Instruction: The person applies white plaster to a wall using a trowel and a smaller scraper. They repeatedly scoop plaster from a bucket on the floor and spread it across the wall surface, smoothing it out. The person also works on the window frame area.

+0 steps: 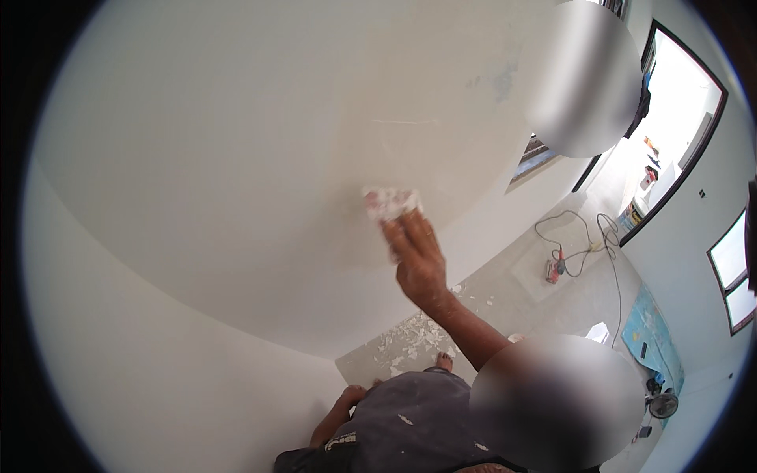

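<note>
My right hand reaches up to the pale wall, its fingers closed on a small flat rectangular piece. That piece is caked in white with reddish patches and lies against or very near the wall; its exact kind is not clear. Around it the wall carries a beige, smeared area with a thin light scratch above. Low beside my dark shirt, my left hand hangs with its fingers curled. Whatever it may hold is hidden from sight.
White flakes litter the floor by my bare foot. To the right lies a red power tool with a looping dark cord. A blue sheet, a fan and a dark-framed doorway are farther right.
</note>
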The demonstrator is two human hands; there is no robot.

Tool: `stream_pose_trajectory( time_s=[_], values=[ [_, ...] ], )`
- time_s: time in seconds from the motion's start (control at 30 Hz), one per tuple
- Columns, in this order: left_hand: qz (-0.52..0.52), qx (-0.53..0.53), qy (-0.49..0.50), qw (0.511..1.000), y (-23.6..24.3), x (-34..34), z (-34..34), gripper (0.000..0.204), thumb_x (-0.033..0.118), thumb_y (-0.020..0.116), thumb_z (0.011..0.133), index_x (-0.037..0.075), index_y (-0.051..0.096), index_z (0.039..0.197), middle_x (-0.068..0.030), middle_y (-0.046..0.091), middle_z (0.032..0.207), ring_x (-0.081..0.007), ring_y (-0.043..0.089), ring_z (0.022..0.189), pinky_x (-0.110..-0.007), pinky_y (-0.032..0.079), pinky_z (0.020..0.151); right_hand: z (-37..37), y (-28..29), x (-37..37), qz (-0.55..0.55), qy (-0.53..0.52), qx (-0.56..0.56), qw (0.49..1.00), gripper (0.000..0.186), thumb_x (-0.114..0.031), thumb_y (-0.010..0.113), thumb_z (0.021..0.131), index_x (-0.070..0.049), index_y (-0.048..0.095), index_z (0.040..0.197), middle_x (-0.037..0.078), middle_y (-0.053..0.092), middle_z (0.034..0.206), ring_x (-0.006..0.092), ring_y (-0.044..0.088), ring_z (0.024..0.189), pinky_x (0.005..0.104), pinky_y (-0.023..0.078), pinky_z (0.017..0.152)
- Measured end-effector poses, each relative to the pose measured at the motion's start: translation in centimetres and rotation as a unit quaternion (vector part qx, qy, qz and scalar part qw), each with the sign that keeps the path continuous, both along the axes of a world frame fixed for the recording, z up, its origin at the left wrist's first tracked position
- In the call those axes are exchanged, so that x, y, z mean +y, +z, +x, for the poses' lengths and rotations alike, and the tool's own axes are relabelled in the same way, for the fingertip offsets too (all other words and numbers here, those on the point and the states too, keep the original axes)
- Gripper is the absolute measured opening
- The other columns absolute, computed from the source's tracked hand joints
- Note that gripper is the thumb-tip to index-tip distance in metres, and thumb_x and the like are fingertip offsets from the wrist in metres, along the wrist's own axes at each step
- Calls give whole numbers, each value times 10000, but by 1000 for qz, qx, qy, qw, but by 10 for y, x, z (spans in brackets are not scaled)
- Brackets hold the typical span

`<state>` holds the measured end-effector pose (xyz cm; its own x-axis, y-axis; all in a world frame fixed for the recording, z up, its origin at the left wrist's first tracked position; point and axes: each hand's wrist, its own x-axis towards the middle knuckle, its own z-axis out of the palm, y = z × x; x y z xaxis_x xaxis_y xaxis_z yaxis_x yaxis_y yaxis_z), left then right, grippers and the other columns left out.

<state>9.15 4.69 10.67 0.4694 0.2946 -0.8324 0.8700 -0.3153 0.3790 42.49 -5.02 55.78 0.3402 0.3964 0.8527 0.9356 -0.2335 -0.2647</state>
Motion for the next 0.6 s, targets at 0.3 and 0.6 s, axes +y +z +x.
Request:
stream_pose_trajectory(
  time_s=[0.3,0.6],
  values=[
    [-2,-67,24,997,0,-1,50,399,404,696,775,45,744,942,-151,735,963,-245,702,893,-383,546,782,128,77,4,81,-109,135,982,586,71,423,893,-26,361,1467,263,464,1431,424,546,1224,441,540,918],
    [-23,9,62,998,-66,14,38,439,446,741,748,59,745,955,-128,740,961,-229,699,877,-366,545,765,41,23,62,11,-1,80,997,646,-8,604,850,-84,415,1463,250,597,1274,390,647,1094,427,577,869]
  ],
)
